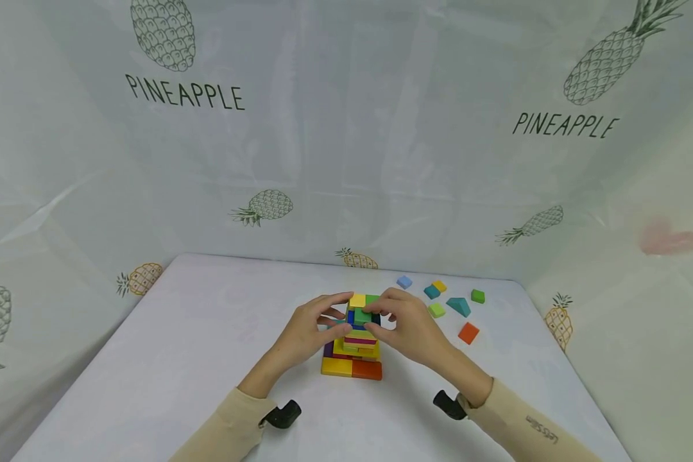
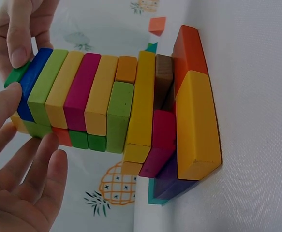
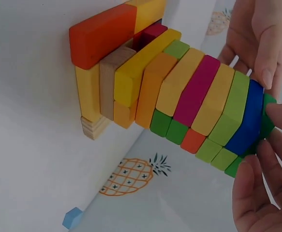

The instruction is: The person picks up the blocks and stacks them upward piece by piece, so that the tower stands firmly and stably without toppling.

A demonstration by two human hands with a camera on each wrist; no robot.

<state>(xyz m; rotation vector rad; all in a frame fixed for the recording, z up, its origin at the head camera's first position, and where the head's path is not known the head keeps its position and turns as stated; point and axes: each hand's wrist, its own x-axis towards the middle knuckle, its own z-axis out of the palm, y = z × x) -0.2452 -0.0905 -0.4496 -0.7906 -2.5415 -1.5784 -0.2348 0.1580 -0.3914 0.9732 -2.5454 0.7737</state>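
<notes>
A tall tower of colourful wooden blocks [image 1: 358, 351] stands on the white table. My right hand [image 1: 412, 327] pinches a green block [image 1: 362, 316] at the very top, thumb on its near side. Directly beneath lies a long blue block [image 3: 246, 118]. On the tower's left side, my left hand [image 1: 303, 327] keeps its fingers loosely spread, its thumb tip at the top blocks' edge and a fingertip at a light green block [image 2: 37, 129]. Lower layers are yellow, light green and magenta. An orange-red block [image 1: 367, 370] and a yellow block [image 2: 197, 125] form the front base.
Loose blocks lie behind and right of the tower: a teal triangular block [image 1: 459, 307], a red-orange block [image 1: 468, 333], a green block [image 1: 478, 296], a light blue block [image 1: 404, 282] and several more. A pineapple-printed sheet [image 1: 346, 147] hangs behind the table [image 1: 219, 308].
</notes>
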